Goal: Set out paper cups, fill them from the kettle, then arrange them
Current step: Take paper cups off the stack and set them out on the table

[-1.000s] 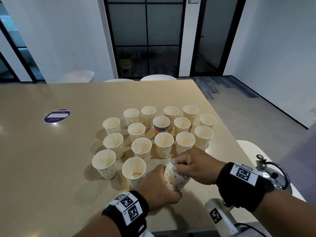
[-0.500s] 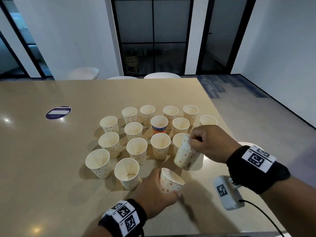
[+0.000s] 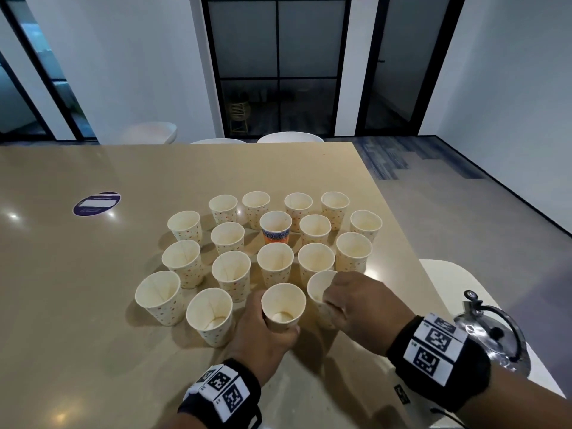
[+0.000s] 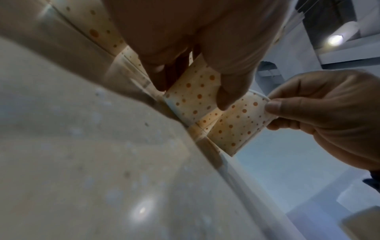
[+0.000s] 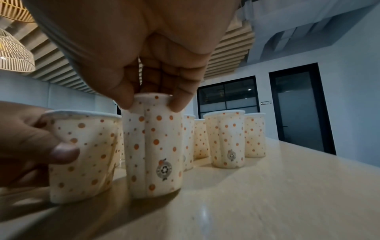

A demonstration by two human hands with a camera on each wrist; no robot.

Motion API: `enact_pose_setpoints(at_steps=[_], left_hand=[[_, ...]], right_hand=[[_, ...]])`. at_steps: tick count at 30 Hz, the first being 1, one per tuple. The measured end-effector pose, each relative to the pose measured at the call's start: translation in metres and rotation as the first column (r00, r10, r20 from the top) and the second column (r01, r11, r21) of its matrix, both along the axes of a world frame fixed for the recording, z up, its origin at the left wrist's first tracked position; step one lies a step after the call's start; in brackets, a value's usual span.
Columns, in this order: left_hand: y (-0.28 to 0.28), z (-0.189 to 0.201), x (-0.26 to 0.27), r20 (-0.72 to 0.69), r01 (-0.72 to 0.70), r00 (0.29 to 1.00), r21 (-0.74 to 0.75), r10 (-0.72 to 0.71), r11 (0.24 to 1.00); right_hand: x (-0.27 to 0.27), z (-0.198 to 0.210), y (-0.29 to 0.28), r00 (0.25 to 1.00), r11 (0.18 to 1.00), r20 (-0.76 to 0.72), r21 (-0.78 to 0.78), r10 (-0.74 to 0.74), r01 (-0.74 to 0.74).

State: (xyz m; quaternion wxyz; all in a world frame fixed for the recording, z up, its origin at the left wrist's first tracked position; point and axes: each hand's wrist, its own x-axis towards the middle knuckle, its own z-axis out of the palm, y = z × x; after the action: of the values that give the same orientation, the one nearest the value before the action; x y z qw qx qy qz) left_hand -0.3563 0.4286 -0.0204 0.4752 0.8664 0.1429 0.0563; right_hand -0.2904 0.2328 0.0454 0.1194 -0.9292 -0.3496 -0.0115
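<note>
Several dotted paper cups stand in rows on the tan table (image 3: pixel 93 305), with one orange-and-blue cup (image 3: pixel 275 228) among them. My left hand (image 3: pixel 266 332) grips a dotted cup (image 3: pixel 283 306) (image 5: pixel 84 155) (image 4: pixel 191 100) by its side in the near row. Just right of it, my right hand (image 3: pixel 349 301) pinches the rim of another dotted cup (image 3: pixel 318 291) (image 5: pixel 154 146) (image 4: pixel 240 125) from above; that cup stands on the table. Both cups are upright. A steel kettle (image 3: pixel 492 332) sits at the right, off the table edge.
A round purple sticker (image 3: pixel 96 203) lies on the table at the left. A white seat (image 3: pixel 448 280) is under the kettle beside the table's right edge. White chairs (image 3: pixel 289 137) line the far side. A tagged white device (image 3: pixel 402 394) lies near my right wrist.
The two nested cups were pulled apart. My right hand carried one out and back down to the near row; my left hand turned its cup upright and set it beside it.
</note>
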Motion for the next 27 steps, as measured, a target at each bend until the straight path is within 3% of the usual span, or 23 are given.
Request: enact_pose_setpoints(at_steps=[17,24,27], left_hand=[[-0.006,0.0,0.007,-0.058,-0.115,0.991,0.057,0.119,0.992],[-0.007,0.01,-0.013,-0.225,-0.016,0.973,0.116,0.042,0.993],[0.001,0.014,-0.032,-0.318,0.09,0.947,0.165,-0.033,0.982]], right_hand=[[-0.004,-0.005,-0.008,0.999,0.998,0.026,-0.044,0.038,-0.037],[-0.005,-0.006,-0.012,0.999,1.0,0.041,-0.012,0.003,-0.003],[-0.008,0.0,-0.014,0.994,0.999,0.102,0.003,-0.046,0.046]])
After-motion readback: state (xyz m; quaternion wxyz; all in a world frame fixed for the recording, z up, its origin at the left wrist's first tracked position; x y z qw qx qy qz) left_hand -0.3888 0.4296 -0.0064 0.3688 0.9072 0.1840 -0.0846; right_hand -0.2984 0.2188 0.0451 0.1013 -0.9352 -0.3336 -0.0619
